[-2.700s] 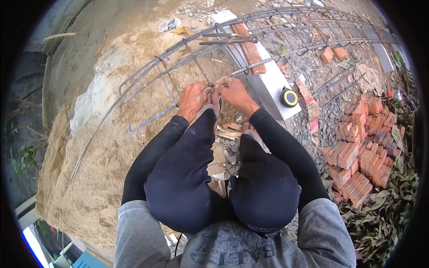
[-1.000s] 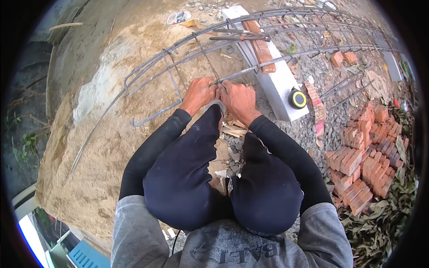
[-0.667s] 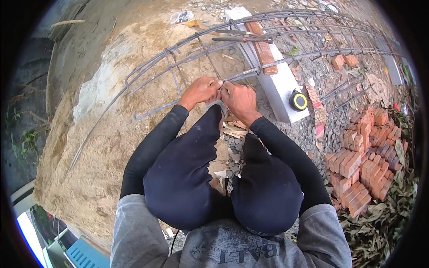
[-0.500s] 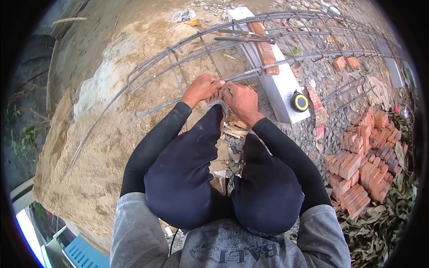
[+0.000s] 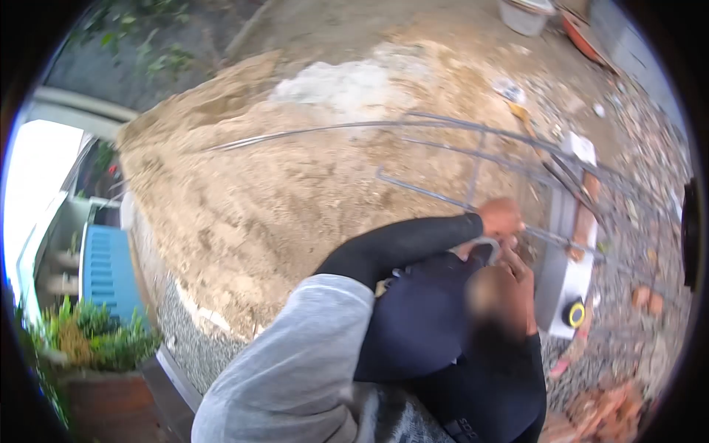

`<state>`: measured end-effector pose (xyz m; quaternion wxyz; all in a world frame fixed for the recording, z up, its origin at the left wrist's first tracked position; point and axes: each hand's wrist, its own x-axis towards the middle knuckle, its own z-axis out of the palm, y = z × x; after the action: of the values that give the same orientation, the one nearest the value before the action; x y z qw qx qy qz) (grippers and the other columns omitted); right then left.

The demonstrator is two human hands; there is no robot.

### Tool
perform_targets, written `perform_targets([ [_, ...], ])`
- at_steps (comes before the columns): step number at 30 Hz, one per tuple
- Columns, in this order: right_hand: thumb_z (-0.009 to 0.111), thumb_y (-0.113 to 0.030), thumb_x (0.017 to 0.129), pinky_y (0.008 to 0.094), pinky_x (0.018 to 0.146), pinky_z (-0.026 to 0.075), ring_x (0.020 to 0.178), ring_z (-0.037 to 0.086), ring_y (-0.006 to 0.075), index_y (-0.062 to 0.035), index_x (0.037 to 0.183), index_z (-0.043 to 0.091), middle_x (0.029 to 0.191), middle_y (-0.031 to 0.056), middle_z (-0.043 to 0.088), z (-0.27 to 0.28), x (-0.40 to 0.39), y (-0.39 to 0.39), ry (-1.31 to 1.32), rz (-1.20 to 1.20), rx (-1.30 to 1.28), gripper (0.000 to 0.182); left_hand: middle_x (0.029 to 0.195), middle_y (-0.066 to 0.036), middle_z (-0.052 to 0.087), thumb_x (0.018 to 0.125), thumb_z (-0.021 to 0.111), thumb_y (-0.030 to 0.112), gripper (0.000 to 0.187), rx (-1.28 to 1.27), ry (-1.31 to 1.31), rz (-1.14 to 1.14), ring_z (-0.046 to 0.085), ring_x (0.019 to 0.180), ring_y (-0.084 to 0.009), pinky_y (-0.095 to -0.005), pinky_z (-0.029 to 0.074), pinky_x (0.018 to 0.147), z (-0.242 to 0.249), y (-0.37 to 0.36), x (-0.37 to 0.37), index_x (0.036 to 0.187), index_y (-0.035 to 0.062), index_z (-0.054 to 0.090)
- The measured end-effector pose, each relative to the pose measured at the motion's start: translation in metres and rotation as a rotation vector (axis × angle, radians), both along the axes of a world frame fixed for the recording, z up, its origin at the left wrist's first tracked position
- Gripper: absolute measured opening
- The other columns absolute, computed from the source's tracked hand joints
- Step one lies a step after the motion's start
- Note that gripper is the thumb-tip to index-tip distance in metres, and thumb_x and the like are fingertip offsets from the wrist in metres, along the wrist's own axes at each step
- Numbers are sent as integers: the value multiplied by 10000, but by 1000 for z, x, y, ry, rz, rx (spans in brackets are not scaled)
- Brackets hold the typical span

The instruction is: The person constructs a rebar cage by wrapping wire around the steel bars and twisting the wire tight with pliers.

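My left hand (image 5: 500, 216) is closed at the near long bar of a steel rebar cage (image 5: 443, 194), close to its hooked end. Just below it is my right hand (image 5: 523, 277), its fingers curled up near the same bar; motion blur and my leg partly cover it. Whatever is pinched between the fingers is too small and smeared to make out. Pincers (image 5: 572, 181) with dark handles lie across the cage, to the right of both hands. Under the cage, a reddish wooden board (image 5: 588, 210) rests on a white block (image 5: 565, 288).
A round black-and-yellow tape measure (image 5: 574, 314) sits on the white block. Sandy soil (image 5: 273, 199) spreads to the left, with a long bar end reaching over it. Red bricks (image 5: 598, 413) are piled at lower right. A pale bucket (image 5: 526, 16) stands at the back.
My view has swung left, so the cage and hands appear farther right, with more sand, plants and a blue panel showing. Both hands stay close together at the bar.
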<state>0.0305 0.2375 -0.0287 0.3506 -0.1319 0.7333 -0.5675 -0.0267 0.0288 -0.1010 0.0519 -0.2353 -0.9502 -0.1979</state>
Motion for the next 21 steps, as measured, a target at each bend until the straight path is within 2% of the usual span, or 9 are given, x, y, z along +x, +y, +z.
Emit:
perform_targets([
  [1, 541, -140, 1021, 246, 615, 441, 707, 515, 85, -39, 1466, 574, 942, 5, 636, 3, 1, -6, -67, 16, 41, 457, 717, -159, 696, 744, 712, 348, 278, 26, 89, 103, 701, 714, -389, -507, 557, 645, -50, 8, -14, 743, 73, 751],
  [2, 489, -45, 994, 267, 649, 485, 740, 577, 90, -21, 1452, 580, 873, 6, 640, -13, 1, -64, 70, 97, -59, 467, 712, -177, 690, 763, 719, 329, 269, 21, -97, 366, 700, 726, -399, -502, 555, 661, -20, -51, 7, 729, 65, 757],
  [3, 480, -77, 1017, 326, 640, 504, 715, 633, 164, -47, 1415, 623, 898, 78, 689, -55, -9, -1, 184, 80, 51, 424, 720, -196, 691, 784, 721, 339, 301, 187, -258, 389, 697, 743, -409, -504, 550, 677, -14, 20, -6, 731, 46, 763],
  [5, 491, -141, 1030, 425, 668, 525, 760, 693, 314, -87, 1440, 588, 951, 198, 717, -62, -10, -25, 632, 224, 450, 424, 734, -207, 695, 755, 753, 327, 318, 287, -185, 433, 693, 751, -424, -509, 549, 697, -5, 7, 1, 718, 11, 752],
  [8, 503, -203, 1030, 524, 708, 525, 852, 697, 437, -133, 1490, 491, 1017, 258, 707, -125, -25, -11, 873, 260, 390, 466, 734, -218, 691, 726, 773, 300, 298, 329, -196, 473, 696, 764, -420, -502, 551, 713, -2, 16, -2, 709, 3, 750],
  [9, 520, -225, 1020, 548, 741, 532, 906, 704, 439, -138, 1516, 407, 1032, 235, 714, -173, -34, 4, 951, 258, 502, 516, 733, -222, 690, 720, 778, 293, 291, 335, -206, 481, 697, 769, -418, -497, 553, 717, -3, 20, -1, 708, 3, 751],
  [12, 510, -210, 1028, 555, 756, 537, 911, 707, 448, -142, 1517, 427, 1061, 229, 721, -154, -30, -4, 813, 215, 562, 501, 717, -229, 680, 727, 778, 289, 288, 349, -249, 494, 701, 769, -412, -487, 553, 719, -8, 26, -4, 710, 2, 751],
  [16, 492, -180, 1045, 480, 862, 551, 1055, 697, 385, -105, 1531, 405, 1194, 201, 697, -142, -38, -9, 651, 166, 528, 499, 755, -243, 684, 723, 780, 277, 291, 360, -376, 515, 706, 802, -415, -489, 553, 717, 6, 26, -5, 746, -11, 752],
  [21, 510, -165, 1038, 461, 865, 552, 1063, 688, 356, -115, 1538, 375, 1234, 186, 676, -69, -74, 37, 347, -9, 313, 520, 821, -263, 694, 704, 771, 254, 297, 368, -316, 521, 705, 865, -432, -500, 554, 732, 16, 27, 2, 801, -26, 748],
])
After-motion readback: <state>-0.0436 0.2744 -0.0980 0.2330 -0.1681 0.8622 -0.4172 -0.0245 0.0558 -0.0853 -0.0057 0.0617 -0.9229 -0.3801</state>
